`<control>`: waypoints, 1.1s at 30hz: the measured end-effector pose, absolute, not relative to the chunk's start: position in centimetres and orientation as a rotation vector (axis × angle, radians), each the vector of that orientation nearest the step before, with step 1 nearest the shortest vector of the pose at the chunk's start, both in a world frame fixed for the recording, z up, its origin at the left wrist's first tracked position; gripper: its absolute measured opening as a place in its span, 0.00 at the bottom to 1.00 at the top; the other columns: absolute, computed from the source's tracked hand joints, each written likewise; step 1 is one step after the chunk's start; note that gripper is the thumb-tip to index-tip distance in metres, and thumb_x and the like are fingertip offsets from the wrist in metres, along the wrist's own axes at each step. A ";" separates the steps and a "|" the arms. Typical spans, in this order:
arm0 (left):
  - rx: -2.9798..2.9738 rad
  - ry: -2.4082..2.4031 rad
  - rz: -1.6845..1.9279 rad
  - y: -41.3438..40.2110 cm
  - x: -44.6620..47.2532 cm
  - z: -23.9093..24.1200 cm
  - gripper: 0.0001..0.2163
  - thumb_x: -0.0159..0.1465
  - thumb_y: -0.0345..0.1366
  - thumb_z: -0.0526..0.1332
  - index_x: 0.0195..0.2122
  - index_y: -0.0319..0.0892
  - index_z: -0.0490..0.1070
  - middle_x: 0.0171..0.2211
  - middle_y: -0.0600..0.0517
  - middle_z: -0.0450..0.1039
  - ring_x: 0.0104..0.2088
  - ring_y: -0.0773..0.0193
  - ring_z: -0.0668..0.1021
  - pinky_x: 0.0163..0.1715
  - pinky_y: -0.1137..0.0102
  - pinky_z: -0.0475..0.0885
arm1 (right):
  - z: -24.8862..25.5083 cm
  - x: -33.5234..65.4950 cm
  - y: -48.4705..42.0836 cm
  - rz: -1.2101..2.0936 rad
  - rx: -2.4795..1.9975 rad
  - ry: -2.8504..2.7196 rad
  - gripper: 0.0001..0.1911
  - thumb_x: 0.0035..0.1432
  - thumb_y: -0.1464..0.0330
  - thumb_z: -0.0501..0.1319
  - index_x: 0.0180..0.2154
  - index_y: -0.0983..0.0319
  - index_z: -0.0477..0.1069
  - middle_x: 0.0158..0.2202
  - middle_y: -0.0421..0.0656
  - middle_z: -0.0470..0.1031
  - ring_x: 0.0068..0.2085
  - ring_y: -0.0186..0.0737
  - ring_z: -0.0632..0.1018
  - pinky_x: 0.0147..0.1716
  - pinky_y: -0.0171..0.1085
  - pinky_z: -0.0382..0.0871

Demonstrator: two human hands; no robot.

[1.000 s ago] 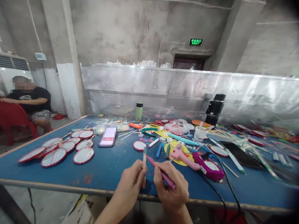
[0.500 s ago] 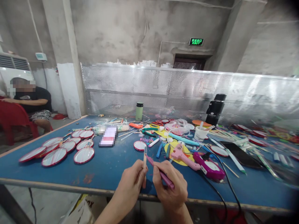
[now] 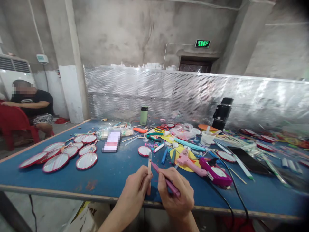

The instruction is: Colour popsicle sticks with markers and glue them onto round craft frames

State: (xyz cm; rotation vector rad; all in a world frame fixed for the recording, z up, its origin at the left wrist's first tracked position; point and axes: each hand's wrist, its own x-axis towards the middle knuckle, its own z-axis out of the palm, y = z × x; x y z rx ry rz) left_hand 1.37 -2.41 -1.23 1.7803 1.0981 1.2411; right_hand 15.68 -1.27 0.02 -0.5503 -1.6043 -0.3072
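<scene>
My left hand (image 3: 136, 190) is closed around a thin wooden stick (image 3: 149, 164) that stands upright over the front edge of the blue table (image 3: 108, 174). My right hand (image 3: 175, 193) grips a pink pen-like tool (image 3: 166, 180), its tip slanting up-left to touch the stick. Both hands sit close together at the table's near edge. A small red-rimmed round disc (image 3: 144, 150) lies just beyond the stick.
Several red-rimmed round discs (image 3: 86, 160) lie at the left. A pink glue gun (image 3: 189, 161), a purple device (image 3: 216, 174) with a black cable, a phone (image 3: 248, 159), a white cup (image 3: 207, 138), a green bottle (image 3: 144, 115) and scattered sticks crowd the right. A person (image 3: 31, 103) sits far left.
</scene>
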 end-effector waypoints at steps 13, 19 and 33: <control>1.775 1.087 1.248 -2.4 1.4 -1.2 0.15 0.72 0.45 0.49 0.30 0.43 0.61 0.23 0.58 0.63 0.24 0.69 0.65 0.26 0.74 0.59 | 0.3 15.5 -1.4 -0.280 -0.545 -1.626 0.09 0.57 0.80 0.60 0.38 0.62 0.73 0.27 0.40 0.76 0.27 0.34 0.76 0.29 0.34 0.70; 1.784 1.074 1.251 -2.4 1.3 -1.3 0.15 0.72 0.45 0.49 0.30 0.43 0.61 0.23 0.58 0.63 0.24 0.69 0.65 0.27 0.74 0.59 | 0.3 15.5 -1.4 -0.278 -0.545 -1.635 0.10 0.58 0.80 0.61 0.39 0.62 0.73 0.28 0.41 0.77 0.27 0.35 0.77 0.30 0.34 0.71; 1.780 1.061 1.268 -2.4 1.4 -1.4 0.16 0.72 0.45 0.50 0.29 0.43 0.60 0.22 0.58 0.64 0.24 0.69 0.65 0.27 0.74 0.59 | 0.4 15.5 -1.5 -0.276 -0.530 -1.652 0.10 0.58 0.79 0.60 0.40 0.62 0.73 0.28 0.40 0.77 0.27 0.34 0.77 0.30 0.34 0.71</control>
